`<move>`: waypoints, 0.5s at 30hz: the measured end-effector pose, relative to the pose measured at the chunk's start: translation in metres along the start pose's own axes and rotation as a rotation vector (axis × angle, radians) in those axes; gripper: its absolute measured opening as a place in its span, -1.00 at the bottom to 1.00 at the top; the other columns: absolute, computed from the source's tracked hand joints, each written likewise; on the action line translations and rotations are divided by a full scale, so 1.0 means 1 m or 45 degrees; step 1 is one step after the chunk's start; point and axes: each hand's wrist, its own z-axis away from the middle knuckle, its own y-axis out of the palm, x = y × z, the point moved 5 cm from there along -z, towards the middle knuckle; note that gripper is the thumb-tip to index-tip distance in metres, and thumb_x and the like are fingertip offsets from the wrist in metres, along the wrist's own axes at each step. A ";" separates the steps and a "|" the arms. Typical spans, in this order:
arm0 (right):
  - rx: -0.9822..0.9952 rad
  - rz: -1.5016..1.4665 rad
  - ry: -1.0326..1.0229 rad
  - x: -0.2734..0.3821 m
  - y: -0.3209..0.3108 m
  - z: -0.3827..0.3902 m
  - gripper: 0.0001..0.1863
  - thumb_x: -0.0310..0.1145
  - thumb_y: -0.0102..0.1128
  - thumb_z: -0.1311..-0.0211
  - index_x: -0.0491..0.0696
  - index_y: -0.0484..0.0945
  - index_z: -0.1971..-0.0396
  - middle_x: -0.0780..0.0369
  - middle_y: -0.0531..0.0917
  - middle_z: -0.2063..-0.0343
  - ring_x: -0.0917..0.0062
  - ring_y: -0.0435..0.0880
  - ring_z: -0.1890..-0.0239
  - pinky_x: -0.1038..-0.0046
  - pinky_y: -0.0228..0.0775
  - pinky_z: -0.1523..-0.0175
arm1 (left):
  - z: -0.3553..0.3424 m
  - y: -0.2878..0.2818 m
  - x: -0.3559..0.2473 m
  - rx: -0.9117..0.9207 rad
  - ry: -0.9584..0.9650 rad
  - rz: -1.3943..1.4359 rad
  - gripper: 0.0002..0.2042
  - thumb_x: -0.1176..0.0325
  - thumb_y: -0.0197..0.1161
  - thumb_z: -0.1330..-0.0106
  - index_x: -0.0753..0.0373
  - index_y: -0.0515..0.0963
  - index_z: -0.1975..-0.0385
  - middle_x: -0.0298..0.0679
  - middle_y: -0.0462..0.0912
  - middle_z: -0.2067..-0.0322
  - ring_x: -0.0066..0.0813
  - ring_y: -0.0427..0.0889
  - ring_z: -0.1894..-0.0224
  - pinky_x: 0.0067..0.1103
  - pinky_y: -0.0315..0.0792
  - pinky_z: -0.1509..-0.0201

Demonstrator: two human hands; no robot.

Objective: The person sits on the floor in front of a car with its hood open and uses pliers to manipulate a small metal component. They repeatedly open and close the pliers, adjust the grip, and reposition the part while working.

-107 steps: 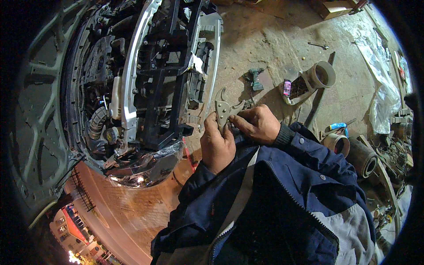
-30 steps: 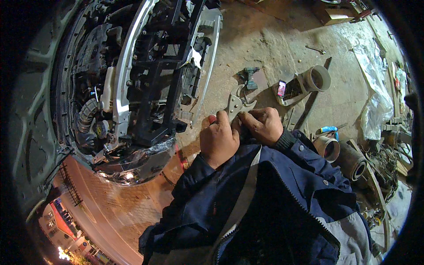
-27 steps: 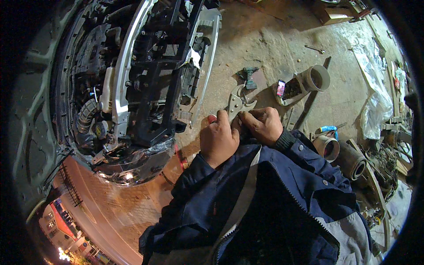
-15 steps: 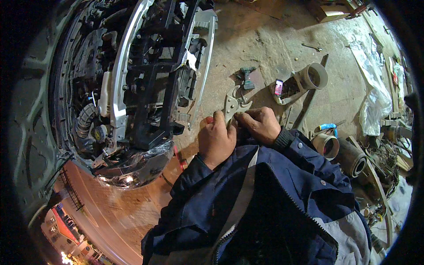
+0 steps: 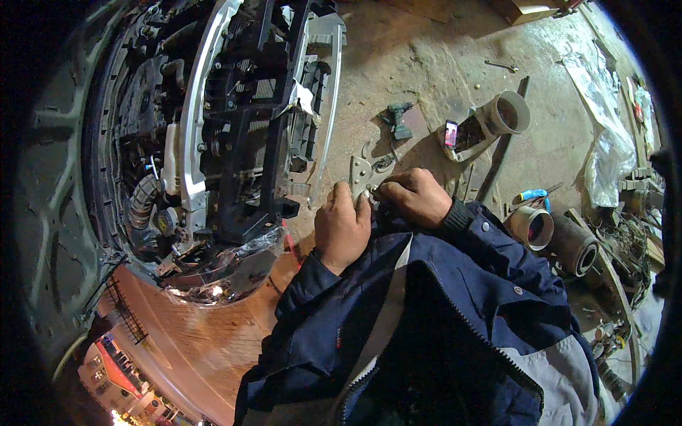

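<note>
My left hand point(image 5: 342, 228) is closed round a pair of metal locking pliers point(image 5: 362, 170), its thumb lying along the tool. The curved jaws point away from me, spread apart, over the concrete floor. My right hand point(image 5: 415, 199) is closed at the pliers' right side, thumb and forefinger pinched against the tool close to my left thumb. The handles are mostly hidden by my fingers and jacket. Just beyond the jaws, a green and black cordless drill point(image 5: 399, 121) lies on the floor.
A car's open front end point(image 5: 234, 128) stands at the left, its dark frame exposed. To the right are a phone point(image 5: 450, 134) on a cut plastic container, a pale bucket point(image 5: 508, 112), a long bar point(image 5: 503, 153), blue-handled tool point(image 5: 533, 194) and metal pipes point(image 5: 574, 245). A wrench point(image 5: 501, 66) lies farther off.
The pliers have shifted slightly left, and their jaws look turned. Both hands have moved a little left and stay closed at the tool.
</note>
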 end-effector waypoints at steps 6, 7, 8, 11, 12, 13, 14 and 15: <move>0.058 0.003 -0.038 0.007 0.000 0.001 -0.67 -0.29 0.19 -0.44 -0.28 0.75 0.14 -0.04 0.80 0.31 0.27 0.81 0.27 0.24 0.63 0.04 | 0.001 -0.005 -0.002 -0.005 -0.012 0.071 -0.76 0.27 0.27 -0.51 0.34 0.46 0.15 0.25 0.72 0.33 0.38 0.72 0.23 0.07 0.54 0.21; 0.067 -0.026 -0.040 0.007 0.001 0.001 -0.67 -0.28 0.20 -0.44 -0.28 0.75 0.14 -0.03 0.80 0.31 0.28 0.81 0.26 0.24 0.63 0.03 | 0.001 -0.006 -0.003 -0.007 -0.001 0.080 -0.76 0.27 0.27 -0.51 0.34 0.46 0.15 0.25 0.72 0.33 0.39 0.72 0.24 0.07 0.53 0.22; 0.059 -0.035 -0.059 0.007 0.001 0.001 -0.67 -0.29 0.21 -0.44 -0.27 0.75 0.13 -0.03 0.79 0.31 0.29 0.80 0.26 0.24 0.63 0.03 | 0.002 -0.007 -0.003 -0.008 0.010 0.090 -0.76 0.27 0.27 -0.51 0.34 0.46 0.15 0.25 0.72 0.33 0.40 0.71 0.24 0.08 0.53 0.22; 0.067 -0.069 -0.077 0.004 0.002 0.002 -0.68 -0.29 0.23 -0.44 -0.27 0.74 0.10 -0.02 0.79 0.29 0.32 0.79 0.23 0.25 0.62 0.01 | 0.004 -0.007 0.002 0.014 -0.054 0.041 -0.76 0.28 0.26 -0.51 0.34 0.46 0.13 0.26 0.72 0.34 0.41 0.71 0.25 0.07 0.53 0.23; 0.066 -0.073 -0.073 0.003 0.002 0.002 -0.67 -0.28 0.24 -0.45 -0.26 0.74 0.08 -0.02 0.79 0.27 0.32 0.78 0.22 0.26 0.61 -0.01 | 0.005 -0.007 0.004 0.002 -0.046 0.074 -0.76 0.27 0.26 -0.52 0.34 0.46 0.13 0.26 0.72 0.35 0.41 0.71 0.24 0.07 0.54 0.23; 0.066 -0.078 -0.067 0.001 0.002 0.003 -0.67 -0.28 0.25 -0.45 -0.26 0.73 0.06 -0.01 0.78 0.25 0.33 0.78 0.21 0.26 0.61 -0.02 | 0.006 -0.005 0.007 0.004 -0.060 0.093 -0.76 0.27 0.26 -0.52 0.34 0.46 0.12 0.27 0.72 0.35 0.40 0.72 0.24 0.07 0.54 0.23; 0.071 -0.143 -0.044 -0.003 0.002 0.005 -0.66 -0.27 0.25 -0.47 -0.27 0.72 0.04 0.00 0.79 0.24 0.35 0.77 0.19 0.28 0.60 -0.03 | 0.008 -0.003 0.013 0.005 -0.085 0.113 -0.76 0.27 0.26 -0.52 0.33 0.46 0.12 0.27 0.72 0.36 0.40 0.72 0.24 0.06 0.54 0.22; 0.075 -0.207 -0.022 -0.008 0.001 0.007 -0.66 -0.26 0.25 -0.50 -0.27 0.72 0.03 0.02 0.79 0.22 0.38 0.76 0.18 0.29 0.59 -0.04 | 0.010 -0.001 0.019 -0.002 -0.097 0.114 -0.76 0.27 0.26 -0.52 0.33 0.46 0.12 0.26 0.72 0.36 0.40 0.72 0.24 0.07 0.54 0.22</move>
